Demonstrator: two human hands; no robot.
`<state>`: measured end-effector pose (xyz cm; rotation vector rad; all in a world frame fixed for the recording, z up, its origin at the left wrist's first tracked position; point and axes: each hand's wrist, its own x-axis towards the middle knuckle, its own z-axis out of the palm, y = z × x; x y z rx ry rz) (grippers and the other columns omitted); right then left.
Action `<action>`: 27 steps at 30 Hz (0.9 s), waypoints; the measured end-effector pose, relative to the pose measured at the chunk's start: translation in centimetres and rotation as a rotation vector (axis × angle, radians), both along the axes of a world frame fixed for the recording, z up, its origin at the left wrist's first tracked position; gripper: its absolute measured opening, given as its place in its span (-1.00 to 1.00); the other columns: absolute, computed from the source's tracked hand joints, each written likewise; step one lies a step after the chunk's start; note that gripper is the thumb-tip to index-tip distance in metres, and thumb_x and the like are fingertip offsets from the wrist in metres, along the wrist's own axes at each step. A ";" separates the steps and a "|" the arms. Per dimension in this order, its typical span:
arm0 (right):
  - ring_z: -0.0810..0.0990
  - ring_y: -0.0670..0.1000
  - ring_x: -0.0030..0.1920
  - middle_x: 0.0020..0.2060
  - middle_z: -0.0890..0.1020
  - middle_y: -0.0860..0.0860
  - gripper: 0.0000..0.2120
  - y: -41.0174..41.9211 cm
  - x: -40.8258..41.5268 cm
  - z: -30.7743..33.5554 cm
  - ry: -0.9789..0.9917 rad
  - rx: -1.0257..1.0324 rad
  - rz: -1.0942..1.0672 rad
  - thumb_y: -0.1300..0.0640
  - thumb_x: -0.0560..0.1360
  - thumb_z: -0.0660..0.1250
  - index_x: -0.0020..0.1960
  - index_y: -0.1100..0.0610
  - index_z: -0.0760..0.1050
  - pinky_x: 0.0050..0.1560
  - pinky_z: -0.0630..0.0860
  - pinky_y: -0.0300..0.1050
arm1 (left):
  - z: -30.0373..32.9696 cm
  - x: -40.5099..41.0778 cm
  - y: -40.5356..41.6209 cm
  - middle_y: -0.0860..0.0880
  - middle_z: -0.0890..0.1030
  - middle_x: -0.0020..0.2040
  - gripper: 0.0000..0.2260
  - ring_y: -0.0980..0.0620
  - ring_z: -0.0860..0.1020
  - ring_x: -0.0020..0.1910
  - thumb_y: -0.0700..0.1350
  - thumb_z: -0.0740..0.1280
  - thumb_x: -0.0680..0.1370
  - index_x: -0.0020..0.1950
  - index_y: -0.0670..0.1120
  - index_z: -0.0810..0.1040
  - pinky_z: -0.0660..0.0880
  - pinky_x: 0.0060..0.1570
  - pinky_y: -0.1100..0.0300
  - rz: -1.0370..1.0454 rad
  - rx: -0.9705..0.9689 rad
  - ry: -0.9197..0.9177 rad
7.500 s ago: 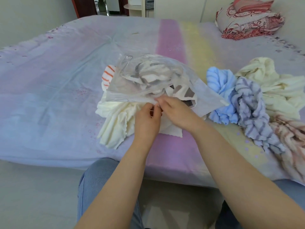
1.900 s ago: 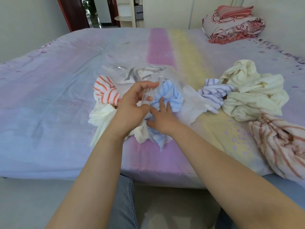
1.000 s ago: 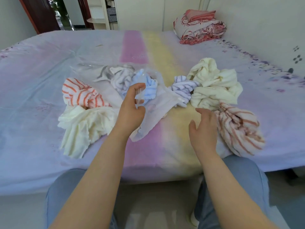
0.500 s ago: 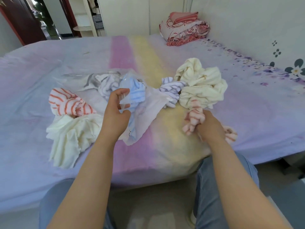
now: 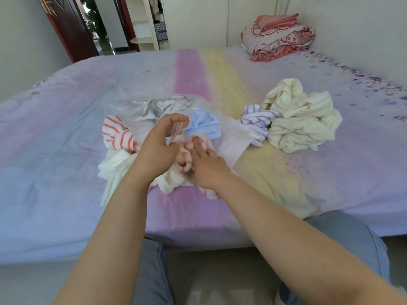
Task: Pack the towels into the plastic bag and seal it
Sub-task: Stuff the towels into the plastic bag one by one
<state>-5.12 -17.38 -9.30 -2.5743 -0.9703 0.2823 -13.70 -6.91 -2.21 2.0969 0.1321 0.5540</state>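
Note:
A clear plastic bag (image 5: 141,111) lies on the bed with a grey-striped towel (image 5: 169,106) and a blue towel (image 5: 203,125) inside. My left hand (image 5: 157,148) pinches the bag's rim between thumb and fingers and holds its mouth up. My right hand (image 5: 206,166), fingers straight, pushes a pink striped towel (image 5: 187,154) into the mouth. An orange-striped towel (image 5: 116,134) and a cream towel (image 5: 114,166) lie left of the bag. A purple-striped towel (image 5: 256,121) and a big cream towel (image 5: 301,119) lie to the right.
The bed (image 5: 66,128) has a lilac sheet with pink and yellow bands; its near edge runs just above my knees. A folded red-patterned quilt (image 5: 277,39) sits at the far right corner by the wall. A dark door (image 5: 68,29) stands open at the far left.
My right hand carried the pink striped towel from the right side of the bed to the bag's mouth and now pushes it in. My left hand kept holding the bag's rim.

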 end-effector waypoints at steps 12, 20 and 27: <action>0.47 0.20 0.19 0.37 0.23 0.07 -0.22 -5.3 -1.7 -3.3 0.200 0.008 -0.133 -0.20 0.47 0.27 0.52 -0.22 -0.13 0.13 0.44 -0.01 | -2.4 -0.7 1.0 0.19 0.52 0.27 -0.43 0.18 0.51 0.21 -0.44 0.20 0.46 0.26 0.17 0.44 0.49 0.11 0.30 -0.023 -0.073 0.002; 0.22 0.02 0.46 0.45 0.23 0.03 -0.35 0.5 -1.8 -0.4 0.108 0.705 0.001 -0.10 0.53 0.25 0.51 -0.18 -0.01 0.40 0.25 -0.10 | -1.8 -1.6 1.2 0.09 0.50 0.32 -0.38 0.19 0.48 0.27 -0.45 0.17 0.37 0.29 0.10 0.46 0.50 0.14 0.25 -0.048 -0.178 -0.052; -0.11 0.14 0.54 0.55 -0.02 0.04 -0.55 2.6 -0.3 -2.8 -0.124 0.040 0.207 -0.13 0.62 -0.15 0.49 -0.32 -0.10 0.50 -0.13 0.20 | -1.8 -2.3 3.8 0.05 0.54 0.28 -0.40 0.17 0.51 0.26 -0.42 0.15 0.38 0.34 0.02 0.43 0.50 0.13 0.15 -0.032 -0.251 -0.062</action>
